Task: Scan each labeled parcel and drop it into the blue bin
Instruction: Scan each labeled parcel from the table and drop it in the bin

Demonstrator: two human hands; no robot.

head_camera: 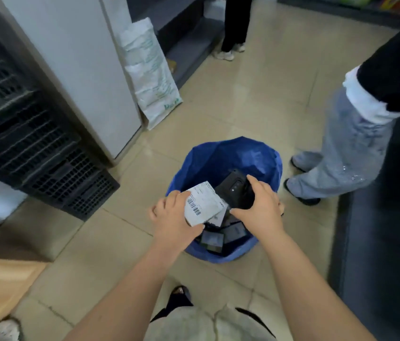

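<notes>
Scanning the labeled parcel over the blue bin.
Head view: my left hand pinches the parcel's edge, label up; my right hand grips the black scanner just beside it. I'd square the scanner to the barcode, then let go.
</notes>
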